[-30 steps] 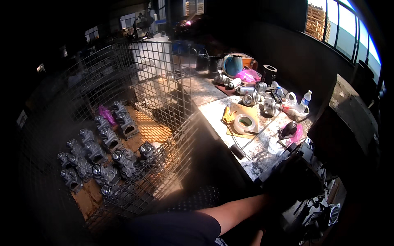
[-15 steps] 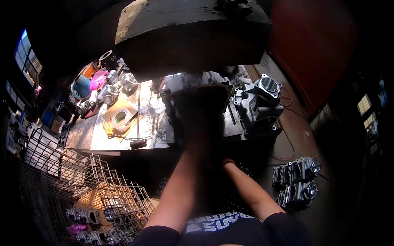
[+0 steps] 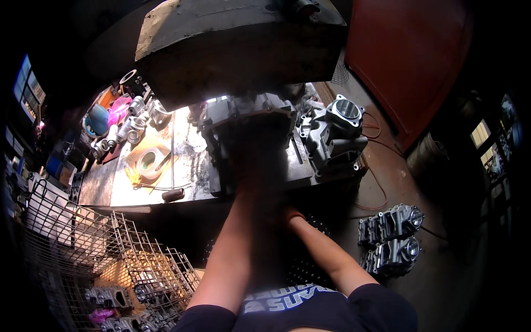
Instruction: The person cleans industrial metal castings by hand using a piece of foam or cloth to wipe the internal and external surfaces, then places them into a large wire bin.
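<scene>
A large grey metal casting point(image 3: 249, 110) stands on the workbench in front of me, its near side in deep shadow. My left hand point(image 3: 246, 166) reaches into that shadow against the casting's near side; its fingers are lost in the dark. Lower and to the right, just short of the bench edge, is my right hand point(image 3: 285, 210), with a reddish band at the wrist. Its fingers cannot be made out either. Whether either hand holds anything is hidden.
A big dark box-shaped hood point(image 3: 238, 61) hangs over the bench. Right of the casting stands another housing point(image 3: 337, 133) with a round flange. A tape roll point(image 3: 148, 163) and a dark-handled tool point(image 3: 173, 195) lie left. A wire basket point(image 3: 138, 232) and floor castings point(image 3: 390, 257) flank me.
The whole view has swung slightly, so the bench, hood and castings sit further left in the picture. Both arms keep about the same reach toward the shadowed casting.
</scene>
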Demonstrator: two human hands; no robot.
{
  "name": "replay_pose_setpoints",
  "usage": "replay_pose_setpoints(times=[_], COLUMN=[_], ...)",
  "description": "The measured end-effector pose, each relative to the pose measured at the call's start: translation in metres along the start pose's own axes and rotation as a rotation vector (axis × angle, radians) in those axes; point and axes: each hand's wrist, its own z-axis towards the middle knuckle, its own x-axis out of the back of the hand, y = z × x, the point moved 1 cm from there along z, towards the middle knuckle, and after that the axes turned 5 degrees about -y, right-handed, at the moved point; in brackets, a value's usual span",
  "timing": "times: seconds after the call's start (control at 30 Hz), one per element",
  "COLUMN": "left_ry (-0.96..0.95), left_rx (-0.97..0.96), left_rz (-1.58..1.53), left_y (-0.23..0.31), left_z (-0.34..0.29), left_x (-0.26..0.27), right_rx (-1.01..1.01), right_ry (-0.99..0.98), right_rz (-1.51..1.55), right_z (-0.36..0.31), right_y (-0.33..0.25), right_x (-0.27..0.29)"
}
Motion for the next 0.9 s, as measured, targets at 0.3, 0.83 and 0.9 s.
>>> replay_pose_setpoints(times=[0.3, 0.83, 0.9], left_ry=[-0.081, 0.387, 0.543], left_rx=[0.031, 0.01, 0.064], left_rz=[-0.026, 1.187, 1.538], left_y=[-0.005, 0.002, -0.003], left_z=[0.0, 0.002, 0.001], left_x=[-0.003, 0.043, 0.035], right_rx=[0.05, 0.029, 0.06], right_ry=[-0.082, -0.079, -0.13], right_rz=[0.019, -0.027, -0.068], right_z=[0.008, 0.017, 0.008], right_y=[-0.002, 0.013, -0.005], right_x=[0.002, -0.017, 0.002])
